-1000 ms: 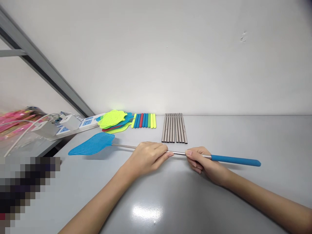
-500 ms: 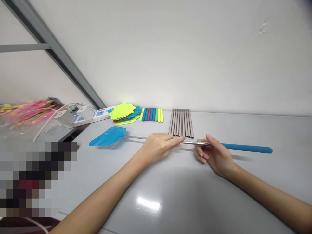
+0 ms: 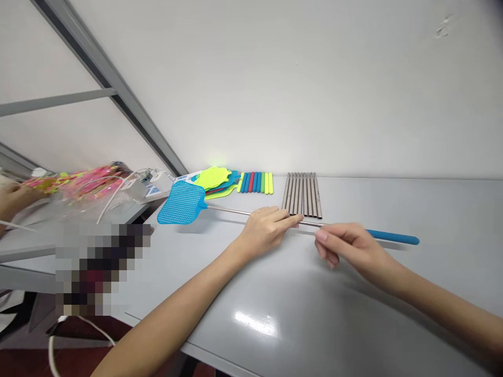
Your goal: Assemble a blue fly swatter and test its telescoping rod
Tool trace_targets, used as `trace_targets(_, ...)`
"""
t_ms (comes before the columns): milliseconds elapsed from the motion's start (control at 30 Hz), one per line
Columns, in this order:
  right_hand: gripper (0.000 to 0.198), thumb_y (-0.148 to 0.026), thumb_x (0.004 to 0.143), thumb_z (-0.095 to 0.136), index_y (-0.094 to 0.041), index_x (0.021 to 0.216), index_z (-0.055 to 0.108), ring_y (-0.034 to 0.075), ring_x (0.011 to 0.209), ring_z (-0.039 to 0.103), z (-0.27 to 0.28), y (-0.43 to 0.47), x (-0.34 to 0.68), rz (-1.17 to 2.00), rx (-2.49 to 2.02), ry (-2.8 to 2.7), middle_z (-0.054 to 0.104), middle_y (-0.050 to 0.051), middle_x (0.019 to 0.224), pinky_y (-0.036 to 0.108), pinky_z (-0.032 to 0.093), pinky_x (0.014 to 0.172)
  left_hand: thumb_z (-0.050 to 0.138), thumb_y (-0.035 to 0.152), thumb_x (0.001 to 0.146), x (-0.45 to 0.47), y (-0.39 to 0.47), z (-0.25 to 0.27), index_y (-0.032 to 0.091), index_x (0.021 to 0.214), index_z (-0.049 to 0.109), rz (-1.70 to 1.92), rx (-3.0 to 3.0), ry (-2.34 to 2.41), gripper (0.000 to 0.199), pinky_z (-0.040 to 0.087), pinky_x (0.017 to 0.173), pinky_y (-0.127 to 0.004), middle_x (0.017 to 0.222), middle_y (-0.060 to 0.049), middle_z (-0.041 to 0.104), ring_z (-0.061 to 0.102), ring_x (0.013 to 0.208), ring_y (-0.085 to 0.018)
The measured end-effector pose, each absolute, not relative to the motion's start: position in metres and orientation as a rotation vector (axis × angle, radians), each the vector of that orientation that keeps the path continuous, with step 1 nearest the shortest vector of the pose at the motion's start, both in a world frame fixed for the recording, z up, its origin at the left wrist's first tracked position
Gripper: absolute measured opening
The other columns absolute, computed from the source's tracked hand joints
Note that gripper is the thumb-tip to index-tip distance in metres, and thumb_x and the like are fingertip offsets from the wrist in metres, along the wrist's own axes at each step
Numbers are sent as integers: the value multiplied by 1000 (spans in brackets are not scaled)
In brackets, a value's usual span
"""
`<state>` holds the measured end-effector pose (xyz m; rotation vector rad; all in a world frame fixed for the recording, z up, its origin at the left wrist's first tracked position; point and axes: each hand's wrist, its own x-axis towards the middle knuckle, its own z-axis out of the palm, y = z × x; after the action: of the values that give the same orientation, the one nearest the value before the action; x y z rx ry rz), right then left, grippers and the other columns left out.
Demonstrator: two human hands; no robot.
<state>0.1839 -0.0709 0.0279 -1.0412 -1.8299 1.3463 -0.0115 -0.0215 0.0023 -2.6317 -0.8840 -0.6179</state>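
A fly swatter [image 3: 182,203] with a blue mesh head, a thin metal rod and a blue handle lies crosswise in front of me, slightly above the table. My left hand [image 3: 269,228] is closed around the middle of the rod, index finger stretched along it. Where the rod thickens, my right hand [image 3: 348,243] pinches it between thumb and fingers; the blue handle sticks out to the right behind this hand. Beyond my hands lies a row of metal tubes [image 3: 302,195]. Left of them are coloured handles [image 3: 257,183] in a row and a pile of swatter heads [image 3: 214,179].
A power strip [image 3: 155,192] with white plugs sits at the left by the wall. Further left are plastic bags of pink and yellow items [image 3: 94,183] and another person's hand [image 3: 19,199]. Cables hang at the table's left edge. A white wall [image 3: 314,94] stands behind.
The swatter has rolled, so its mesh face now shows more fully. My right hand has turned over, thumb now on the near side of the rod. The view has shifted left.
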Motion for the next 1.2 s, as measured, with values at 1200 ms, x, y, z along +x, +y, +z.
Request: trace_targets(1200, 33, -46, 81, 42, -17, 65, 40, 5, 46, 18, 29, -39, 209, 2206, -1156, -1673, 26, -6, 58, 16, 15, 38, 46, 30, 82, -14, -13, 12, 17, 58, 41, -634, -2388, -480, 27, 21, 48, -24, 48, 5, 43, 36, 46, -9)
